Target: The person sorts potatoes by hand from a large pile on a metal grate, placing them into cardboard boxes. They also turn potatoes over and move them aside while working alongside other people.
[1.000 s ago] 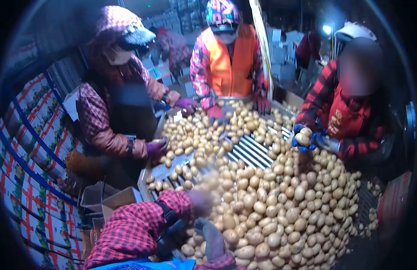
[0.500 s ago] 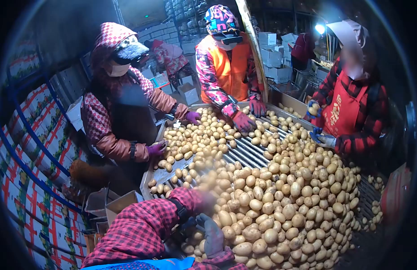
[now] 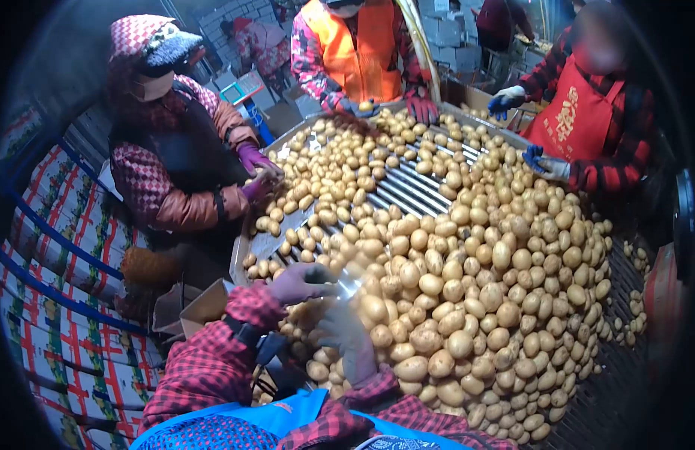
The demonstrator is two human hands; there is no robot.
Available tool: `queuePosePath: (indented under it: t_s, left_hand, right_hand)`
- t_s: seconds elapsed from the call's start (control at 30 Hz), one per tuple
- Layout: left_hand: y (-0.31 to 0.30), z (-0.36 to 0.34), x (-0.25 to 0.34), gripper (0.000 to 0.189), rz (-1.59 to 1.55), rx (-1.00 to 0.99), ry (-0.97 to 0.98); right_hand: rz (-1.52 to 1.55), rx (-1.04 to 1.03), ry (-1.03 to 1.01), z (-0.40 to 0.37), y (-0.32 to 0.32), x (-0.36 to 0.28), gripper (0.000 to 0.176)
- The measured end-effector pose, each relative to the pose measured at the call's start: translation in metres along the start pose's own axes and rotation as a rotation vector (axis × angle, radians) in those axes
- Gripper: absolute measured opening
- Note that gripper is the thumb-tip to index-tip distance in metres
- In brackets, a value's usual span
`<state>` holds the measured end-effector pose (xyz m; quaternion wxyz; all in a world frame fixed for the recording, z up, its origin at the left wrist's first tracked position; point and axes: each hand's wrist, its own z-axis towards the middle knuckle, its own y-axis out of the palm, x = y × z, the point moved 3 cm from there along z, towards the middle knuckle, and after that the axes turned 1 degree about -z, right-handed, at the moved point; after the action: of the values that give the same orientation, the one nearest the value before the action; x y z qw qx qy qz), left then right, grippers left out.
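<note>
My left hand (image 3: 298, 284), in a purple glove, reaches over the near left edge of the potato pile (image 3: 460, 300). Its thumb and fingers are apart, and I see nothing between them. Below it and to the right, my right hand (image 3: 349, 341) wears a greyish glove smeared by motion. Its fingers look stretched out toward the left, close above the potatoes at the near edge. Pale, round potatoes lie heaped against both hands. A bright, blurry patch beside my left fingertips hides some of the potatoes there.
Metal rollers (image 3: 411, 189) show between potatoes on the sorting table. Across it stand co-workers in a checked hood (image 3: 167, 142), an orange vest (image 3: 355, 49) and a red apron (image 3: 576, 124). Printed cartons (image 3: 70, 300) are stacked at left, near an open cardboard box (image 3: 205, 309).
My left hand has risen off the pile's near edge and its fingers now show. My right hand has shifted slightly up. The view has tilted down. The red-aproned co-worker no longer holds a potato.
</note>
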<state>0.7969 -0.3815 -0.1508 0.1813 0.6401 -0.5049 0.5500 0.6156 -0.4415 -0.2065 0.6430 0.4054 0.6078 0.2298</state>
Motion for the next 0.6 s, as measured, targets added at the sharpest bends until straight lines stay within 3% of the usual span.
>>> queuePosePath:
  t_s: [0.03,0.07,0.13,0.17,0.2,0.27,0.3,0.33,0.4,0.6]
  left_hand:
    - [0.000,-0.023,0.015,0.027,0.022,-0.022,0.051]
    - [0.001,-0.040,0.028,0.027,0.042,-0.043,0.104]
    - [0.015,-0.062,0.052,0.034,0.425,-0.238,0.456]
    - [0.026,-0.069,0.053,0.041,0.500,-0.231,0.586]
    - [0.033,-0.074,0.058,0.045,0.569,-0.196,0.635]
    - [0.029,-0.069,0.057,0.045,0.365,-0.171,0.524]
    - [0.022,-0.069,0.055,0.046,0.188,-0.152,0.389]
    - [0.015,-0.063,0.050,0.044,0.324,0.007,0.358]
    - [0.006,-0.040,0.052,0.043,0.300,0.049,0.393]
    - [0.046,0.066,-0.002,0.049,0.643,-0.123,0.584]
  right_hand:
    - [-0.122,-0.020,0.042,-0.001,0.004,-0.005,0.067]
    - [-0.002,0.029,0.072,-0.001,0.009,-0.005,0.063]
    - [0.191,-0.044,0.299,0.001,0.025,-0.024,0.058]
    - [0.339,-0.048,0.259,0.002,0.014,-0.006,0.048]
    - [0.080,0.018,0.151,-0.005,0.019,-0.011,0.040]
    - [0.051,-0.178,0.078,-0.008,0.044,-0.046,0.039]
    - [0.051,-0.178,0.085,-0.010,0.036,-0.038,0.039]
    - [0.196,-0.069,0.185,-0.010,0.024,-0.024,0.039]
    - [0.346,0.043,0.289,-0.012,0.015,-0.010,0.039]
    - [0.154,0.075,0.263,-0.010,0.013,-0.014,0.036]
